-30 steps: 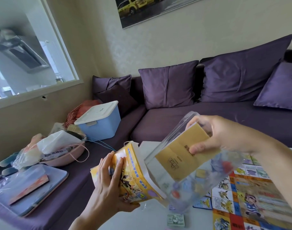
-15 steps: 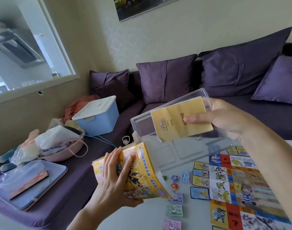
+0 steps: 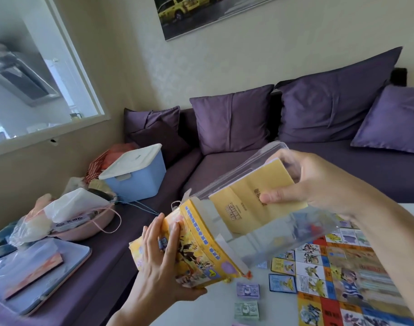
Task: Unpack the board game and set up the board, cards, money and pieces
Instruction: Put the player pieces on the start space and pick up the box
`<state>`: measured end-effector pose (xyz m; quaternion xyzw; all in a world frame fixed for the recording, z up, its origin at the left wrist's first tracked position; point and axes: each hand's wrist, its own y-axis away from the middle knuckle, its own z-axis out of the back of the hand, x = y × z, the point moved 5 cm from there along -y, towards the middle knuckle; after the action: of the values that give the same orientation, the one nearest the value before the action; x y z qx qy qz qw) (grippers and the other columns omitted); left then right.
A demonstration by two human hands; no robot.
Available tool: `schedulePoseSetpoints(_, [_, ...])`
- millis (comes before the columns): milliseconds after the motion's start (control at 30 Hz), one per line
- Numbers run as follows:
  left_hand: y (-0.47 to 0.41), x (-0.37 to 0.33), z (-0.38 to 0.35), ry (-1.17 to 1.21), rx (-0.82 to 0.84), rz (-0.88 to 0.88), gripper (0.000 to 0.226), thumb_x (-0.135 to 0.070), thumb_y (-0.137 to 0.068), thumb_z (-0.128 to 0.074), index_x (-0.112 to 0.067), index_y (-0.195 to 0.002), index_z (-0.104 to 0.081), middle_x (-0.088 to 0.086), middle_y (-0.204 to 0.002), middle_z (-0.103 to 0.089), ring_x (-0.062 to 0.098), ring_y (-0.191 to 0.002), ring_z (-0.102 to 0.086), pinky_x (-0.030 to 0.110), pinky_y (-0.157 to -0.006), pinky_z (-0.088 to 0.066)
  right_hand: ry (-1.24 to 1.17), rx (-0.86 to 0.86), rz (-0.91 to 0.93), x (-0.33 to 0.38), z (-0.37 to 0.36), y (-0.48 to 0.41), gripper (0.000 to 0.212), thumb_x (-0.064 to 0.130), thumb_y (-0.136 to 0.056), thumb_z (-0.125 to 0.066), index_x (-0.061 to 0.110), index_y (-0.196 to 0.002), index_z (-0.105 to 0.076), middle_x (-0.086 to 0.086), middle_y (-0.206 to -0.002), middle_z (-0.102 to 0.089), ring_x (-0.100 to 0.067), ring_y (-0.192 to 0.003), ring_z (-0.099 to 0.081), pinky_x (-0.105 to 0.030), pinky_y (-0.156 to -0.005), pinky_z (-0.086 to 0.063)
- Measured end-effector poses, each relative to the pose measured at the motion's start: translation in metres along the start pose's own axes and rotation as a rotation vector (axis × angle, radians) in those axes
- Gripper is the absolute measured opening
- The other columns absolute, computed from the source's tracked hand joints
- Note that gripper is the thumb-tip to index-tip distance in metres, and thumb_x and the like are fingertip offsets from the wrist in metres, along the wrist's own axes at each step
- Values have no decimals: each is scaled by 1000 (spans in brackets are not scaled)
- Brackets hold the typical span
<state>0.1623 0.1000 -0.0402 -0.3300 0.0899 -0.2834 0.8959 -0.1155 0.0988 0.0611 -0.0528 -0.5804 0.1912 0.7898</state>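
Grips the yellow printed cardboard game box [image 3: 201,250] in the left hand [image 3: 161,262], fingers laid along its face and thumb curled beneath, raised above the white table [image 3: 213,311]. Pinches the folded yellow paper leaflet [image 3: 253,208] against the clear plastic tray [image 3: 271,231] with the right hand [image 3: 319,184], thumb on the paper, with the tray's lower end at the box's open mouth. Below on the table: colourful printed game board [image 3: 342,278], purple banknote stack [image 3: 247,289], green banknote stack [image 3: 246,309], and blue-bordered card [image 3: 282,282] just left of the board.

One wide-angle camera sitting on the person's head, looking forward and a little downward, hanging close over the left hand [image 3: 158,262] and right hand [image 3: 319,184], facing the purple sofa [image 3: 215,168] and wall [image 3: 248,55] beyond, taking in the worktop [image 3: 213,311] at lower right.
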Motion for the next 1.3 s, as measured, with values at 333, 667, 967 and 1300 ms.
schedulePoseSetpoints(333, [-7,-7,-3,-72,12,-76,143,-76,-41,-73,-21,-153,-2,23,-147,-14,40,-139,-14,69,-98,-25,99,12,-47,3,0,-8,40,24,-61,-86,23,-94,-64,-1,-91,-73,-22,-86,-70,-51,-86,-54])
schedulePoseSetpoints(667, [-8,-9,-1,-83,60,-23,141,-74,-40,-70,-23,-153,-4,26,-139,-25,46,-128,-25,70,-93,-30,-102,64,-111,-21,-5,-11,33,6,-69,-80,15,-94,-61,-3,-88,-73,-19,-82,-70,-27,-68,-54])
schedulePoseSetpoints(967, [-19,-9,11,-148,148,-25,137,-84,-44,-62,-22,-153,-7,24,-144,-24,42,-131,-24,62,-99,-25,-260,-25,-149,-33,-1,-14,56,14,-52,-82,12,-106,-65,-9,-97,-74,-25,-88,-71,-37,-79,-57])
schedulePoseSetpoints(1300, [-23,-28,16,-172,158,-121,138,-84,-43,-61,-22,-153,-5,24,-143,-25,41,-131,-24,60,-96,-27,-135,136,-123,-33,6,-9,42,12,-62,-87,16,-93,-57,-6,-88,-71,-27,-84,-69,-38,-73,-55])
